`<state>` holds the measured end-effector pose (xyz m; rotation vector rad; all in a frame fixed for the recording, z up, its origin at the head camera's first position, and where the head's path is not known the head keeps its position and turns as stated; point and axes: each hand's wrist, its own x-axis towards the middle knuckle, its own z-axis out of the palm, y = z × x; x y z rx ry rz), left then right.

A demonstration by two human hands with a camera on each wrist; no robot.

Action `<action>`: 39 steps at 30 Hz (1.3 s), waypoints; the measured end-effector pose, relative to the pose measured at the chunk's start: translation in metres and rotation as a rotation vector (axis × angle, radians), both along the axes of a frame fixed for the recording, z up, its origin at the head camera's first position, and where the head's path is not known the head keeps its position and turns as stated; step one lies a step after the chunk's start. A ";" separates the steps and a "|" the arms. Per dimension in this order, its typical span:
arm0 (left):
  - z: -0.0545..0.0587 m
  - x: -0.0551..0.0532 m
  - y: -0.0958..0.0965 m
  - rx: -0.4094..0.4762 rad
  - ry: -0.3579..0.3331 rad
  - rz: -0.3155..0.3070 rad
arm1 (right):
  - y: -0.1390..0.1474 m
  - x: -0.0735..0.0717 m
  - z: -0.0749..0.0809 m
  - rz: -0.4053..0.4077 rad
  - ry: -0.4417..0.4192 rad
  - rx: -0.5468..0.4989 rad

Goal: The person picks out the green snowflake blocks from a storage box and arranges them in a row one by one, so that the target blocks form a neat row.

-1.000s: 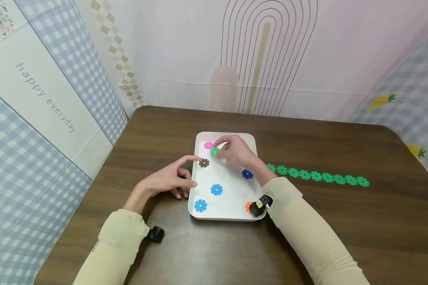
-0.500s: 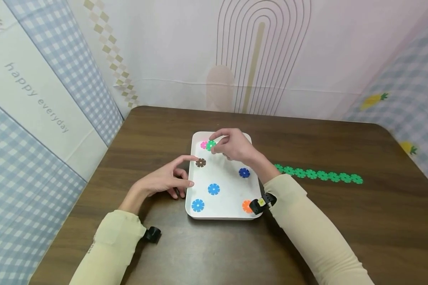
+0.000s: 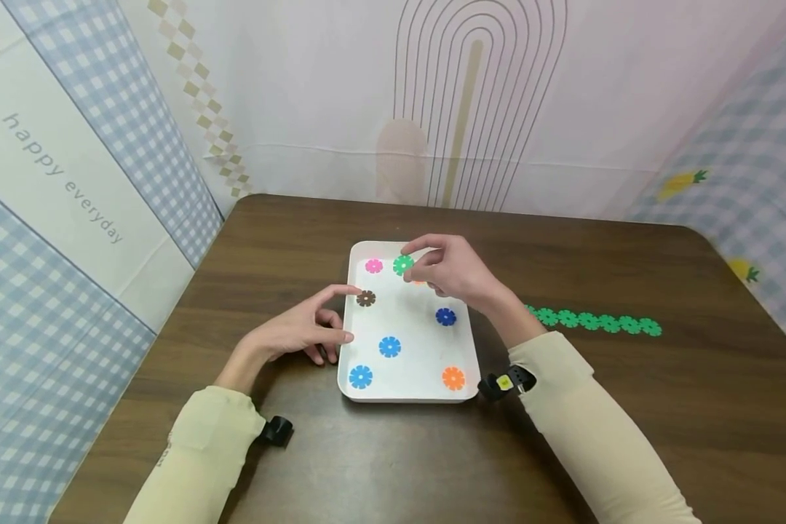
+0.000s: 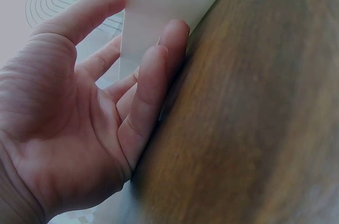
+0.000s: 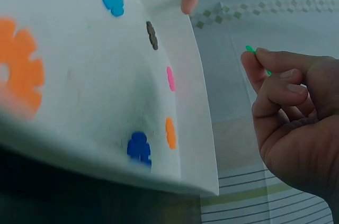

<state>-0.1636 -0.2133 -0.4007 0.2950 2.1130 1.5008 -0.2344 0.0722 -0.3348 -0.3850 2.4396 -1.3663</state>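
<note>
My right hand (image 3: 455,269) pinches a green flower-shaped disc (image 3: 402,264) between thumb and fingertips over the far part of the white tray (image 3: 413,399). In the right wrist view, the green disc (image 5: 250,49) is seen nearly edge-on, held above the rim. At the tray's left side, my left hand (image 3: 304,327) holds the edge, thumb on the rim and index finger reaching over it near a brown disc (image 3: 365,298). The left wrist view shows its other fingers (image 4: 148,83) curled against the outer wall.
Loose discs lie in the tray: pink (image 3: 374,266), dark blue (image 3: 445,316), orange (image 3: 453,378) and light blue (image 3: 389,346). A second orange disc (image 5: 170,133) lies near the far wall. Right of the tray, a row of linked green discs (image 3: 608,322) lies on the wooden table (image 3: 563,247).
My right hand lifts the green disc from beside the pink one, first away from me, then to the right. The left hand stays at the tray edge. The view shifts slightly.
</note>
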 end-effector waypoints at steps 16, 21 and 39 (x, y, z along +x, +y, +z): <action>-0.003 0.004 -0.005 -0.015 0.020 0.000 | 0.046 0.021 -0.014 -0.058 -0.046 -0.042; -0.002 0.004 -0.003 -0.014 0.016 -0.008 | 0.061 0.029 -0.017 -0.080 -0.048 -0.056; 0.000 0.007 -0.005 -0.021 0.020 -0.023 | 0.115 0.060 -0.025 -0.157 -0.051 -0.067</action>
